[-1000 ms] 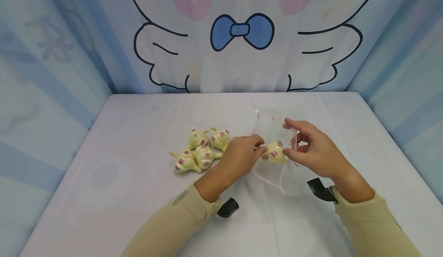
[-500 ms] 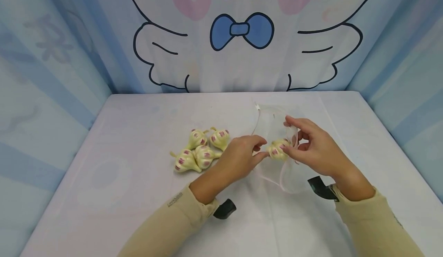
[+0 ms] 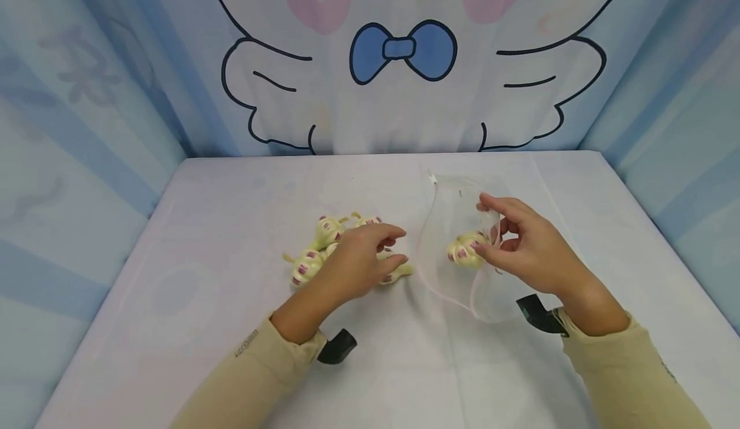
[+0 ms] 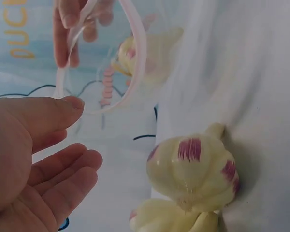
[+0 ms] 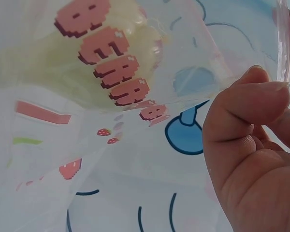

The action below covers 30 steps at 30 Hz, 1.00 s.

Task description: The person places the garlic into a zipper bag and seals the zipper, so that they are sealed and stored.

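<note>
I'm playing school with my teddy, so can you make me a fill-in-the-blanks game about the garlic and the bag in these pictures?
1. The right hand holds open a clear plastic ____.
2. Inside the bag lies ____ garlic bulb.
3. The left hand is over the pile of garlic on the ____.
4. The bow tie on the backdrop is ____.

Missing words: bag; one; table; blue

The pale yellow, purple-blotched plastic garlic bulbs [image 3: 315, 249] look smooth and glossy, the clear printed plastic bag [image 3: 457, 223] thin and shiny, the white tablecloth [image 3: 231, 339] matt.
</note>
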Each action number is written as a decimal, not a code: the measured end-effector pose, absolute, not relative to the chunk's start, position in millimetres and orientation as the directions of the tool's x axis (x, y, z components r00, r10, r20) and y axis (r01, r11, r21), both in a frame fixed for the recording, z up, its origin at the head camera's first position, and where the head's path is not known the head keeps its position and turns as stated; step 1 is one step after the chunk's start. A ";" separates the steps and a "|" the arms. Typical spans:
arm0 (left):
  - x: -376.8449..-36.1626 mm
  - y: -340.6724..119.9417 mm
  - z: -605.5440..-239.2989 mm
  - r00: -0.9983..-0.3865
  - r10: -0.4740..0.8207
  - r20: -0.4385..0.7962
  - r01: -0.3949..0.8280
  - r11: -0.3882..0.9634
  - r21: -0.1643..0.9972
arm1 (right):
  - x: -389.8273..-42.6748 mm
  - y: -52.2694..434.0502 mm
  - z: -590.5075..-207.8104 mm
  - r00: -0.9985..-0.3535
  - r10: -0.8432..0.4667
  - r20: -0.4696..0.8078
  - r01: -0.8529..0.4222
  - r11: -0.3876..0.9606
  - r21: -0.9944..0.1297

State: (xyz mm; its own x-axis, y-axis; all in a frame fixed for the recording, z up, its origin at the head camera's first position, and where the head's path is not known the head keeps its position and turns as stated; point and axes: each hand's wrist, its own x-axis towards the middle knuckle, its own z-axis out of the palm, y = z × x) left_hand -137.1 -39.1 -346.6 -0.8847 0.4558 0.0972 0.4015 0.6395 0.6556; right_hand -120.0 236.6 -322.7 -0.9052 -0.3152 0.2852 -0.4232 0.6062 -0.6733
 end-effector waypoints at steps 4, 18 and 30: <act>-138.7 -51.4 -350.2 -0.897 0.438 0.061 0.365 0.656 0.661 | -119.6 237.2 -322.8 -0.906 -0.314 0.285 -0.422 0.604 -0.676; -142.8 -53.3 -375.9 -0.888 0.459 0.000 0.365 0.706 0.607 | -119.2 236.5 -323.1 -0.902 -0.320 0.291 -0.430 0.596 -0.678; -140.0 -45.0 -380.4 -0.877 0.480 0.010 0.401 0.721 0.566 | -118.2 237.6 -323.2 -0.907 -0.313 0.282 -0.420 0.601 -0.681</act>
